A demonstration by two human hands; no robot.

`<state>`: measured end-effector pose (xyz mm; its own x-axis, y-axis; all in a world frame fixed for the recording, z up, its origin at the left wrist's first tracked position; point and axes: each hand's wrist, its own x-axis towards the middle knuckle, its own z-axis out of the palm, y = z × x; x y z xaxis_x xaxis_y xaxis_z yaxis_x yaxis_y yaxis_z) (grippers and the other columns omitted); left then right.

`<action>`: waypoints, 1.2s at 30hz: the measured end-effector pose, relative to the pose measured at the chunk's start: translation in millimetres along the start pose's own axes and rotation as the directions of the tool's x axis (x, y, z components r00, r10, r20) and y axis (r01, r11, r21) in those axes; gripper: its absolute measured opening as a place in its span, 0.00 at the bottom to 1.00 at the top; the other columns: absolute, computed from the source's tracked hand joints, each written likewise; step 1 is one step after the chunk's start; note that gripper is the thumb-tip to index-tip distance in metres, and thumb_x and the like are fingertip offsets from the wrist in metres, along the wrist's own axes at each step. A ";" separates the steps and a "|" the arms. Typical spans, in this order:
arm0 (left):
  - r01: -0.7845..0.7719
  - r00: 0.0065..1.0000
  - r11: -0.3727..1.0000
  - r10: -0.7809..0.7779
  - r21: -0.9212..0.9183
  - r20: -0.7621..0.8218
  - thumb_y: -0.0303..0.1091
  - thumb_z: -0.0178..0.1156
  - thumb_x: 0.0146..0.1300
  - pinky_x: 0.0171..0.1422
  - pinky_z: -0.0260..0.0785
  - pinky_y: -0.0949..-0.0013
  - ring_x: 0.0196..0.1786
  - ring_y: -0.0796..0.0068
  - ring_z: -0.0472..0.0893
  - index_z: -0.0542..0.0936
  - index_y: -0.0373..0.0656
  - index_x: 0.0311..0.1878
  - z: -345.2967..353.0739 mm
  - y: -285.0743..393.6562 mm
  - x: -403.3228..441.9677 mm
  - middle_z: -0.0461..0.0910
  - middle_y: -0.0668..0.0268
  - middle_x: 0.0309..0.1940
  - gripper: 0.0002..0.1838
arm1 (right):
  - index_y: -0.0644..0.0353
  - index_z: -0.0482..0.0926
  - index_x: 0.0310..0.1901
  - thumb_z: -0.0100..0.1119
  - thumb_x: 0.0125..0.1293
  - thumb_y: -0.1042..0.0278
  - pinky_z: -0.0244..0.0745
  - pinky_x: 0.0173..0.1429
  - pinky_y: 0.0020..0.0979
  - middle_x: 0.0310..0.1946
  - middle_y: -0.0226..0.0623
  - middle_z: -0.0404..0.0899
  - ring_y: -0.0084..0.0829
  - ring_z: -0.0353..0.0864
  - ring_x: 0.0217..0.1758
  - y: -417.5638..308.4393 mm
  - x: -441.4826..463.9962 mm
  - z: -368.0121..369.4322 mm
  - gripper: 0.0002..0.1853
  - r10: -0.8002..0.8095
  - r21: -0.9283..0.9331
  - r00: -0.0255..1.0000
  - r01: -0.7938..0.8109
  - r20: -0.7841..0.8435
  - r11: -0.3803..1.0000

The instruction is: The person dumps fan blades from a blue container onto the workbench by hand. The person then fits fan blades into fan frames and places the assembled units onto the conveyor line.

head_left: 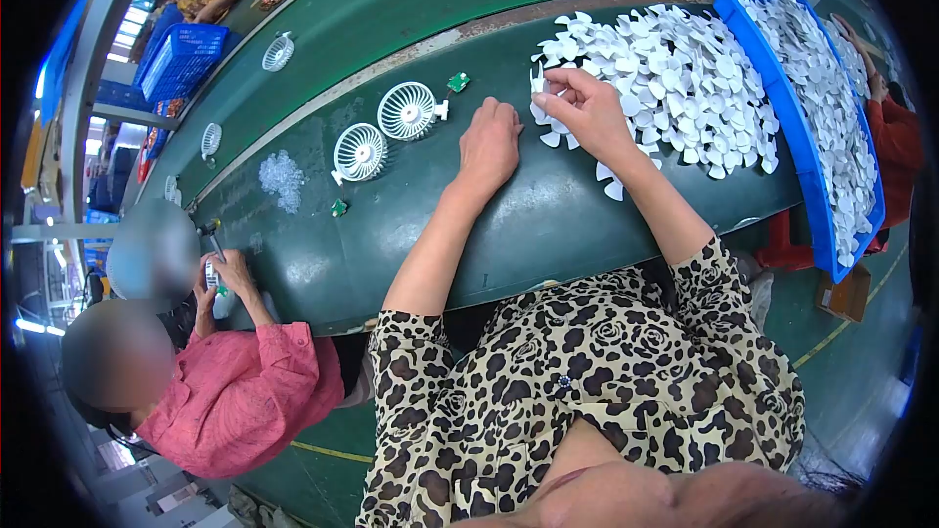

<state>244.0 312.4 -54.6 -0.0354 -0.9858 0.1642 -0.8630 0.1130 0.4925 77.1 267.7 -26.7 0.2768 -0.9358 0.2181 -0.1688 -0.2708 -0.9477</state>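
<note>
Between the thumb and fingers of my right hand (591,115) is a small white fan blade (537,84), at the left edge of a large heap of white fan blades (675,78). My left hand (490,144) rests at the green work surface with its fingers curled under; whatever they may hold is hidden. Left of it lie two round white fan housings, an upper housing (407,110) and a lower housing (361,153). A green circuit board (458,82) sits by the upper one and another green board (339,207) by the lower one.
A blue crate (810,161) full of white blades stands on the right. Small clear pieces (282,181) lie in a pile at left. Beyond a raised edge, a green belt (337,34) carries more housings. A co-worker in a pink shirt (245,386) works at my left; others sit farther off.
</note>
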 end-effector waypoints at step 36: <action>0.086 0.001 0.744 0.665 0.662 -0.747 0.24 0.56 0.57 0.47 0.71 0.62 0.41 0.55 0.79 0.79 0.37 0.39 -520.0 -13.3 71.9 0.80 0.52 0.38 0.07 | 0.57 0.76 0.47 0.65 0.51 0.67 0.74 0.34 0.39 0.36 0.40 0.71 0.41 0.77 0.37 6.6 -52.5 73.2 0.19 -0.384 -0.328 0.831 0.522 0.402 0.787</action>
<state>515.0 304.6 395.0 -0.1968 0.1670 0.9661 -0.9792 -0.0828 -0.1852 130.7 331.5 -61.4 0.6751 -0.5835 0.4513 -0.2988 -0.7757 -0.5560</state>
